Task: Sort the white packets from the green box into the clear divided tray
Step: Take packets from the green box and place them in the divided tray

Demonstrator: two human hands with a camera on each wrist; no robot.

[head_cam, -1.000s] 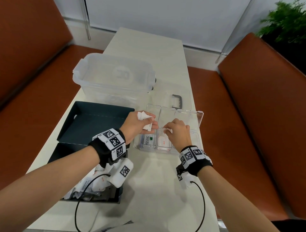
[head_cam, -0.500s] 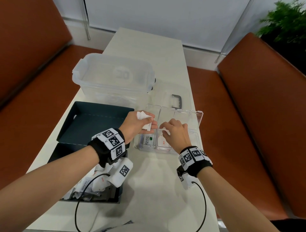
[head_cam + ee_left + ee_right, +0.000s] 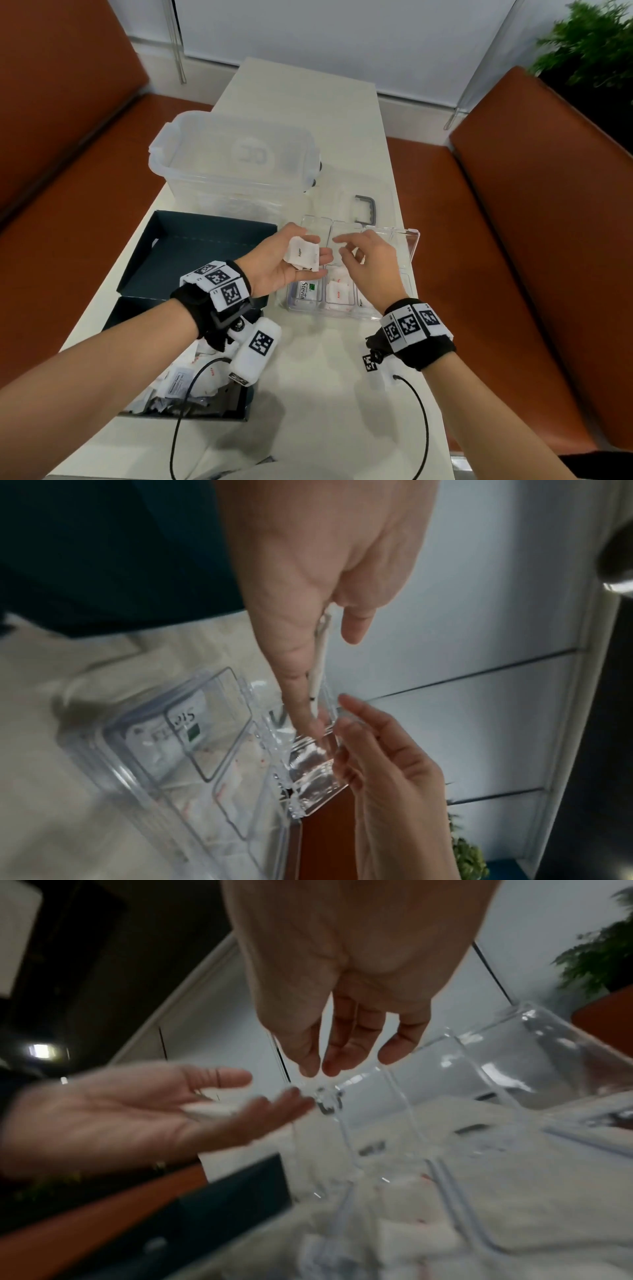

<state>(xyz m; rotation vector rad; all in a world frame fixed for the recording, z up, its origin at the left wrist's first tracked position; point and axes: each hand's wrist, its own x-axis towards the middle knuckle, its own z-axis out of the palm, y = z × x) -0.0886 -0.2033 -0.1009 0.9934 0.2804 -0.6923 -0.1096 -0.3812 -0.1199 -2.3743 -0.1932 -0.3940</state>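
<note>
My left hand (image 3: 313,245) lies palm up over the tray's left side, with white packets (image 3: 303,255) resting on its straight fingers; the thumb does not press them. My right hand (image 3: 342,246) hovers just right of it, fingers loosely bent and holding nothing. The clear divided tray (image 3: 412,246) below holds a Stevia packet (image 3: 305,291) and red-printed packets (image 3: 337,291). In the right wrist view the packet (image 3: 209,1110) lies on the flat left palm (image 3: 137,1110). The green box (image 3: 205,416) with several packets sits at the near left, under my left wrist.
The green box's open lid (image 3: 191,253) lies left of the tray. A large clear lidded bin (image 3: 236,161) stands behind it, with a grey handle (image 3: 366,205) to its right. Brown benches flank the table. A plant (image 3: 589,41) is at the back right.
My left hand turned palm up and uncurled, showing its packets. My right hand left the tray's middle compartment, rose and came close to the left hand's fingertips, holding nothing.
</note>
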